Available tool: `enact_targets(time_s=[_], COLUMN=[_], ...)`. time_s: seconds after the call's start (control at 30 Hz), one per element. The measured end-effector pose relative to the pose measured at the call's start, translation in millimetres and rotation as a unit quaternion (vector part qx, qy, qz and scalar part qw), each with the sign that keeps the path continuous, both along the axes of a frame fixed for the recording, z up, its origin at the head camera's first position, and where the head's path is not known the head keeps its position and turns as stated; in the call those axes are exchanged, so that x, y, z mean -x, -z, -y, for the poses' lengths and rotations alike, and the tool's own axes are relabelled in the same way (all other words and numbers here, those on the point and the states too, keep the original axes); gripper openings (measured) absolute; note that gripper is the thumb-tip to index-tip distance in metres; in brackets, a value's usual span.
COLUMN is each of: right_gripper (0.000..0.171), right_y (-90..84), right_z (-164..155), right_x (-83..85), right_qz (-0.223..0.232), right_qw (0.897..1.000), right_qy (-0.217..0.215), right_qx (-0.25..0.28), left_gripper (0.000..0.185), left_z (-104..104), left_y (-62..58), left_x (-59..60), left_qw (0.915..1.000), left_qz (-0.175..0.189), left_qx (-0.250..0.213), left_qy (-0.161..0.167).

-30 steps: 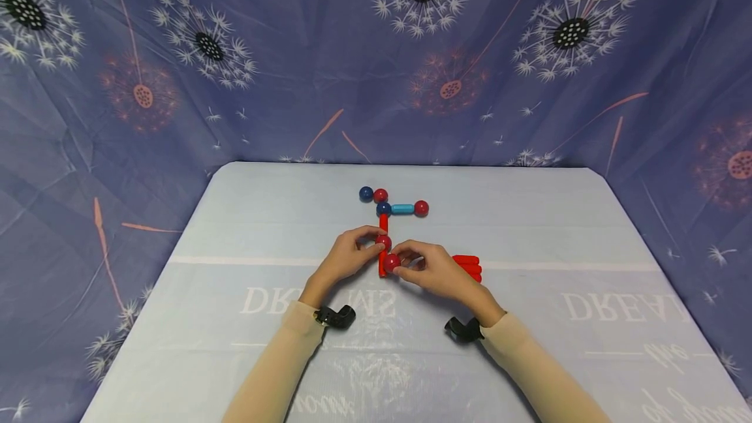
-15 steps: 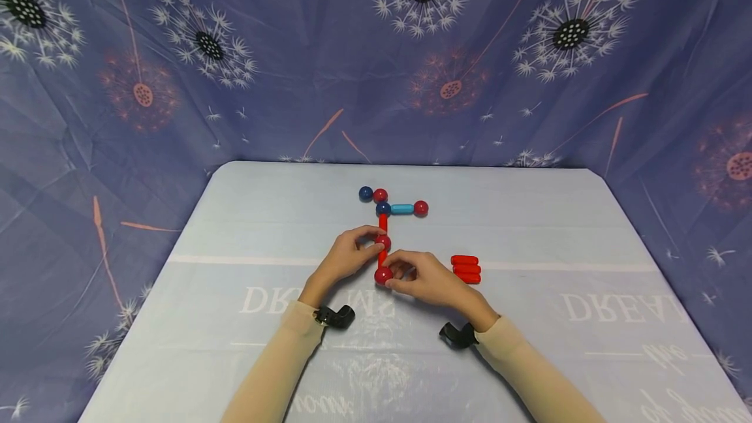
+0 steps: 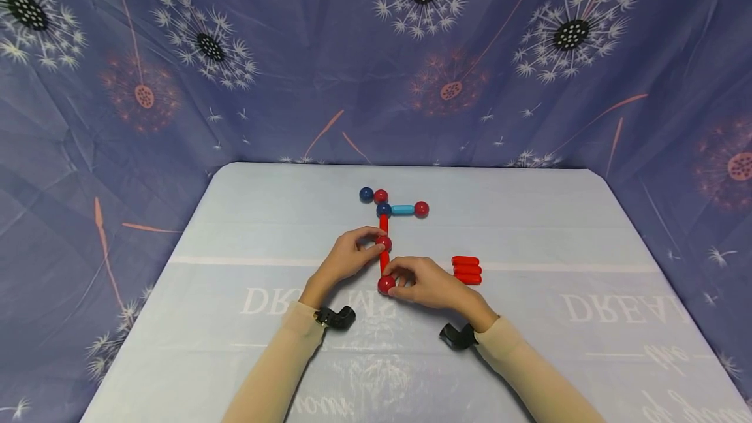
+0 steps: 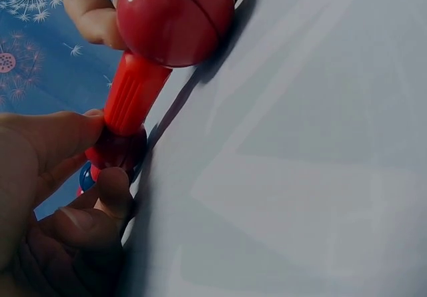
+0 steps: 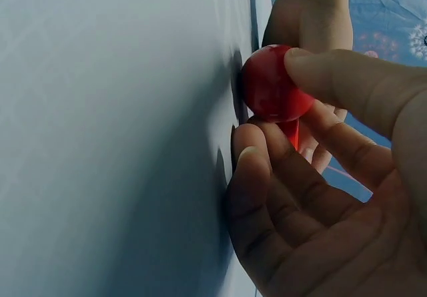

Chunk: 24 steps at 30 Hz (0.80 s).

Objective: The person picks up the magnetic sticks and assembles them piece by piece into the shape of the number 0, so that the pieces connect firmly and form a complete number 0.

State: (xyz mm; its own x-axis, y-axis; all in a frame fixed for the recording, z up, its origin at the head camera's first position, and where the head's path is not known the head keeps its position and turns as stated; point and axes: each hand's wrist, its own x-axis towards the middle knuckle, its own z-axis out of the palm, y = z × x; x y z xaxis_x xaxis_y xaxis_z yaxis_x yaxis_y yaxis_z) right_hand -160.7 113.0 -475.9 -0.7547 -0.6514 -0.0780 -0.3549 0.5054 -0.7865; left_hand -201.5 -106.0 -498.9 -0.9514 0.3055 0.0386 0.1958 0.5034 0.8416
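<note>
My left hand (image 3: 351, 252) pinches the middle red ball (image 3: 384, 243) between thumb and fingers. A red rod (image 3: 384, 224) runs from that ball to a dark blue ball (image 3: 384, 209) farther back. Toward me, a second red rod (image 4: 135, 93) leads to the nearest red ball (image 3: 386, 285). With thumb and fingers, my right hand (image 3: 424, 281) holds this near ball, which meets the rod's end in the left wrist view. From the blue ball a light blue rod (image 3: 403, 209) extends rightward to another red ball (image 3: 421, 209).
Several red rods (image 3: 467, 270) lie side by side to the right of my right hand. Behind the joined pieces sit a loose-looking dark blue ball (image 3: 366, 194) and a red ball (image 3: 380, 196), side by side. A patterned cloth (image 3: 329, 70) hangs behind the white table (image 3: 264, 194).
My right hand has brought its red ball from beside the near rod to that rod's front end, moving toward me. The left hand has stayed on the middle ball.
</note>
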Motion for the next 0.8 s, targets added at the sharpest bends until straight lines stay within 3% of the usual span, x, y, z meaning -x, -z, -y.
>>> enact_targets(time_s=[0.8], right_gripper=[0.028], right_y=[-3.5], right_z=[1.5], right_x=[-0.8], right_qz=[-0.001], right_qw=[1.000], right_qy=[-0.008], right_qx=[-0.003], left_gripper=[0.024], left_z=[-1.0], left_y=[1.1], left_x=[-1.0], left_qw=[0.9999], left_qz=[-0.003], left_qx=[-0.007], left_qy=[-0.008])
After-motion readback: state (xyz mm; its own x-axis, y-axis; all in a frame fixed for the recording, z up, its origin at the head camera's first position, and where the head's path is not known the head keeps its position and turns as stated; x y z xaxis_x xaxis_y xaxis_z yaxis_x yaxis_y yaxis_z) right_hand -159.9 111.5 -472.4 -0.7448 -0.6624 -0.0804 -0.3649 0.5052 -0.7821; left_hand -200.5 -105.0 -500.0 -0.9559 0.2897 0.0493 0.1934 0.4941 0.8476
